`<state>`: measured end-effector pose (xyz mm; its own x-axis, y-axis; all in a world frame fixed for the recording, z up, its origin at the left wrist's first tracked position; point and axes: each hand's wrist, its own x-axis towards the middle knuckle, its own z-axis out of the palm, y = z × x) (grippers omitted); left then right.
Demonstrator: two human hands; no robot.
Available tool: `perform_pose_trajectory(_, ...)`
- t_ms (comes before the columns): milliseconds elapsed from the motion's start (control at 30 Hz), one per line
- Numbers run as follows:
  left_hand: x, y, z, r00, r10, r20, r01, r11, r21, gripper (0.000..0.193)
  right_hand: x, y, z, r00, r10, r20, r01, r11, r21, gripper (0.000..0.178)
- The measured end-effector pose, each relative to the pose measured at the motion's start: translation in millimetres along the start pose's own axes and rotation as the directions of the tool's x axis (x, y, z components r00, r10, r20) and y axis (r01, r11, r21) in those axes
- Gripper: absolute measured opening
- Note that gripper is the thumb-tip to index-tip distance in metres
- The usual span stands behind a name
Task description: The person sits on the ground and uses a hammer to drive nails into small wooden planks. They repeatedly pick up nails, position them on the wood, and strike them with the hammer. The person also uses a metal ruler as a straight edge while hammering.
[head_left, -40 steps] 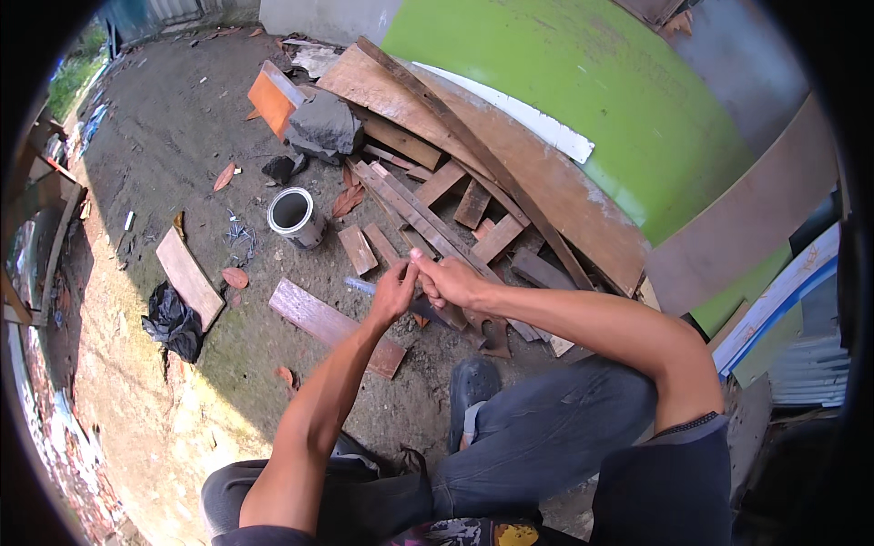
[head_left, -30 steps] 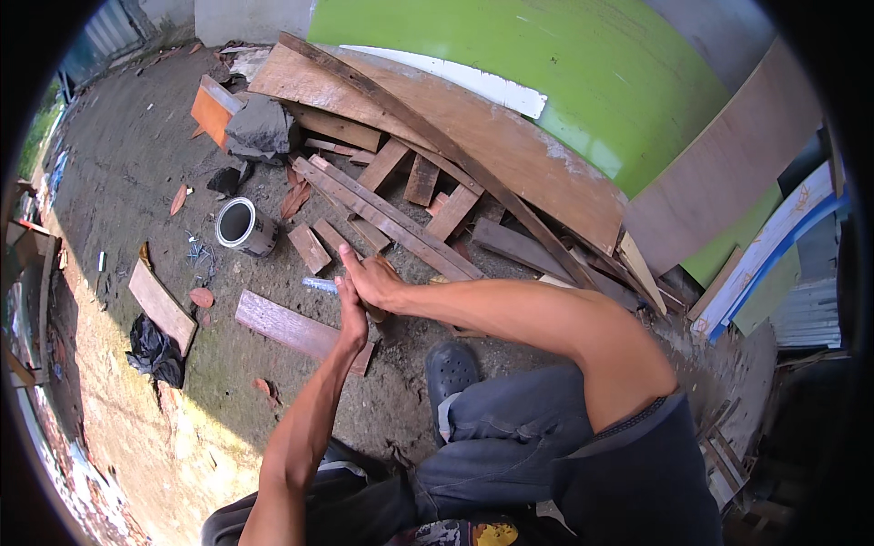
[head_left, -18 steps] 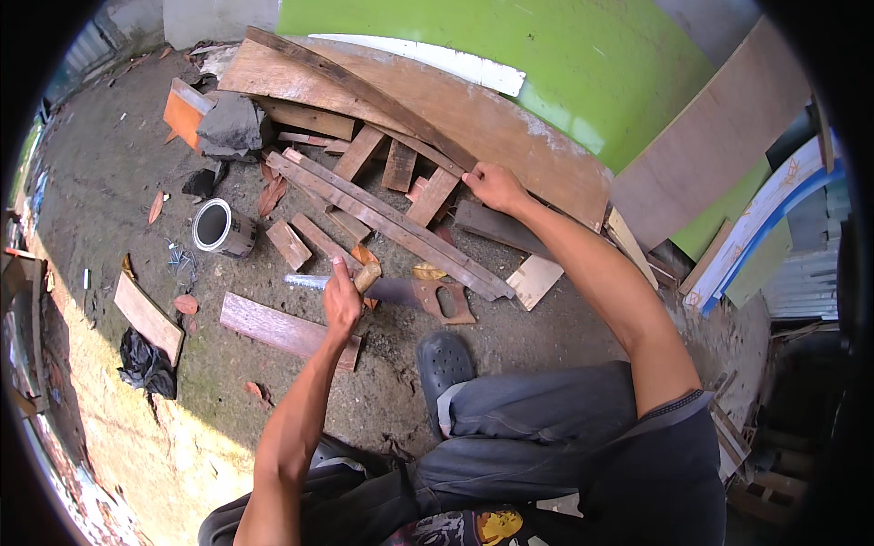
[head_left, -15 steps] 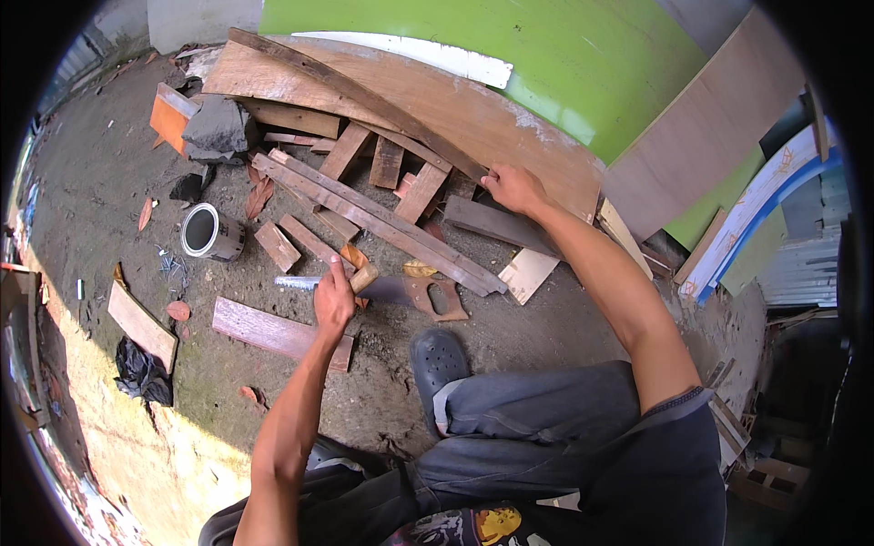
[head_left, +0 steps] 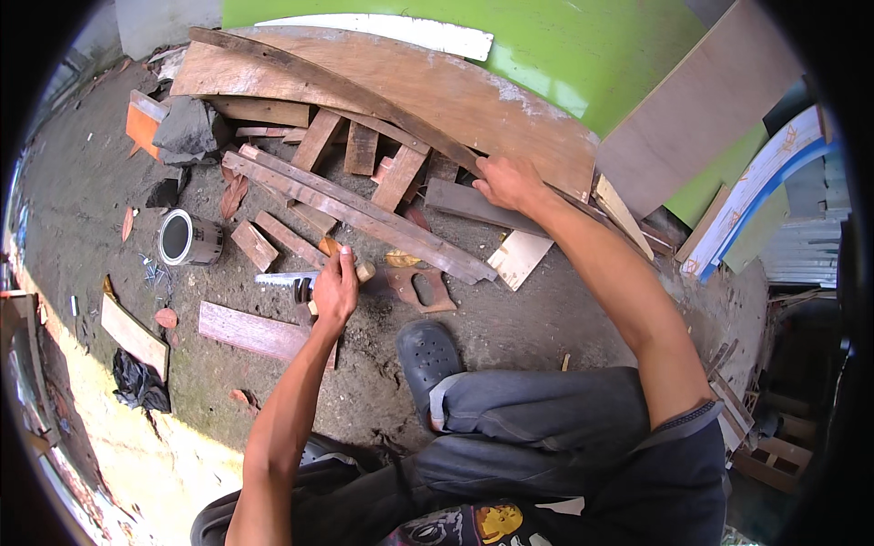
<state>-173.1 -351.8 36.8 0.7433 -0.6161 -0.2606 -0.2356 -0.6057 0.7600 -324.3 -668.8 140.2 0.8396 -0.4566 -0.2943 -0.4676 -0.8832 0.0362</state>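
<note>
My left hand (head_left: 337,284) is closed round a claw hammer; its dark head (head_left: 302,291) shows on one side of the fist and its pale wooden handle end (head_left: 366,271) on the other. Under that hand a handsaw (head_left: 426,289) with a brown wooden handle lies on the ground, its blade partly hidden. With fingers curled, my right hand (head_left: 512,184) grips a long, narrow, dark wooden strip (head_left: 364,98). The strip slants across a curved plywood sheet (head_left: 537,123) and runs on past my hand.
Several wood offcuts (head_left: 314,138) and a long notched batten (head_left: 355,214) lie ahead. A paint can (head_left: 189,238), a grey rock (head_left: 191,129) and a black plastic bag (head_left: 139,380) are at left. Green panels (head_left: 601,55) lean at the back. My shoe (head_left: 428,355) is near the saw handle.
My left hand has turned, bringing the hammer's head into sight. My right hand stays on the strip. The view has shifted, so most things on the ground appear farther left.
</note>
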Motion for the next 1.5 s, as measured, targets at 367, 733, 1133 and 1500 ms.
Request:
perform_pose_trajectory(367, -1.6, 37.0, -2.2, 0.995, 0.05, 0.082, -0.052, 0.998, 0.027, 0.056, -5.8, -38.5, 45.1, 0.993, 0.002, 0.114, 0.012, 0.992, -0.129, 0.054)
perform_pose_trajectory(733, -16.4, 18.5, -12.9, 0.971, 0.186, 0.152, -0.201, 0.975, 0.091, 0.051, 1.3, -29.3, 76.2, 0.996, -0.088, -0.034, 0.085, 0.994, -0.067, 0.031)
perform_pose_trajectory(1133, -13.8, 26.8, 5.7, 0.949, 0.214, 0.232, -0.233, 0.971, 0.057, 0.056, -45.0, 21.7, -39.0, 0.912, -0.289, 0.29, 0.098, 0.841, 0.533, 0.069)
perform_pose_trajectory(1500, -14.3, 151.7, -30.5, 0.902, 0.402, 0.156, -0.222, 0.743, -0.631, 0.07, -53.6, -21.8, -189.8, 0.974, -0.227, 0.009, 0.186, 0.82, 0.541, 0.078)
